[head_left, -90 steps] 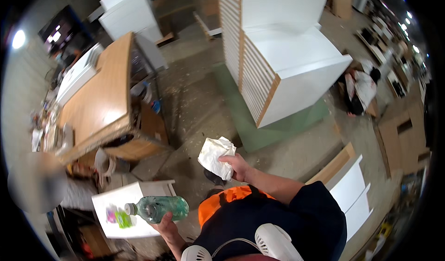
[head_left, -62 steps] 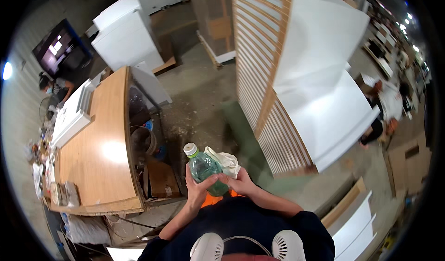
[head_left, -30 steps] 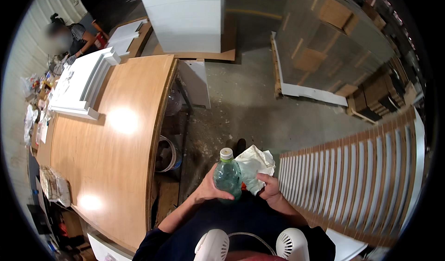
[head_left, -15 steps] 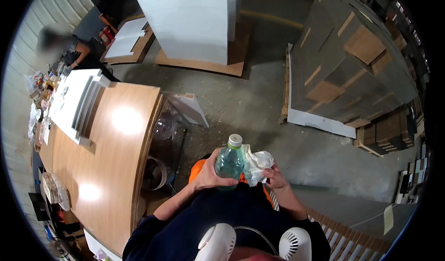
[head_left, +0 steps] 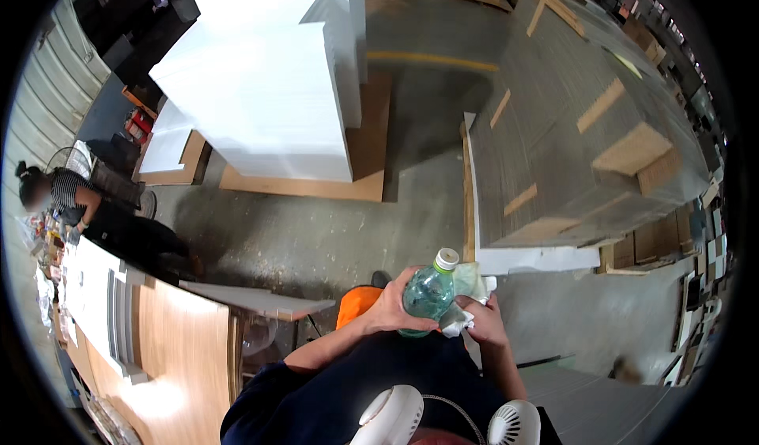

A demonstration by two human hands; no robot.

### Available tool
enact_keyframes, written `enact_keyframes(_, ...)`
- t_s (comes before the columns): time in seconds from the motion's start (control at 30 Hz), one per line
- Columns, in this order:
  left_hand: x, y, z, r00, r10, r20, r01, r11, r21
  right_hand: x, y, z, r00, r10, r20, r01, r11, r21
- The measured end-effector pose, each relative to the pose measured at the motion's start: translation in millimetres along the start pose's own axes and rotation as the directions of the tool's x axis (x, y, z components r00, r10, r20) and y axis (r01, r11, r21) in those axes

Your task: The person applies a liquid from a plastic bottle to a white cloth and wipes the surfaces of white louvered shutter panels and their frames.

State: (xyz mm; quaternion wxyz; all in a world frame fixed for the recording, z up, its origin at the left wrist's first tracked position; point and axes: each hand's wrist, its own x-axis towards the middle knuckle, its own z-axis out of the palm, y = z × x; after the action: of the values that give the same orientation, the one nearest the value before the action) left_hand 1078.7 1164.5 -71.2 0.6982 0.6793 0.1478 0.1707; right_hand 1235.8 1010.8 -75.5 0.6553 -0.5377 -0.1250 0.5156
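While both hands meet at chest height:
Left hand (head_left: pixel 393 306): clamped around green plastic bottle (head_left: pixel 428 293), hiding its lower half.
Right hand (head_left: pixel 486 323): closed on crumpled white cloth (head_left: pixel 466 299), mostly hidden behind the bottle.
White cap (head_left: pixel 447 258): on.

I count one green bottle (head_left: pixel 428 295) with one white cap (head_left: pixel 447 258), one crumpled white cloth (head_left: pixel 468 302), my two hands, one wooden bench (head_left: pixel 170 342), one other person (head_left: pixel 59 200).
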Motion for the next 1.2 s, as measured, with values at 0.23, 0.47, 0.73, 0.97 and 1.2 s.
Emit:
enact_keyframes(0.23, 139, 23, -64, 0.993, 0.094, -0.068, -0.081, 0.982, 0.172, 118, -66, -16, 0.973, -0.17, -0.157, 0.209, 0.937, 0.281)
enact_keyframes(0.47, 257, 19, -124, 0.967, -0.054, -0.249, 0.117, 0.961, 0.249, 284, -116, -41, 0.977, -0.186, 0.106, 0.145, 0.939, 0.311)
enact_keyframes(0.73, 412, 34, -168, 0.902, -0.033, -0.43, 0.152, 0.957, 0.247, 470, -236, -41, 0.95, -0.177, 0.257, 0.146, 0.98, 0.134)
enact_keyframes(0.97, 527, 26, -209, 0.888, 0.019, -0.46, 0.12, 0.955, 0.273, 600, -286, -40, 0.976, -0.095, 0.195, 0.051, 0.973, 0.224)
enact_keyframes(1.2, 627, 8, -253, 0.865, 0.141, -0.481, 0.059, 0.925, 0.376, 703, -340, -19, 0.95, -0.234, 0.207, 0.215, 0.971, 0.109)
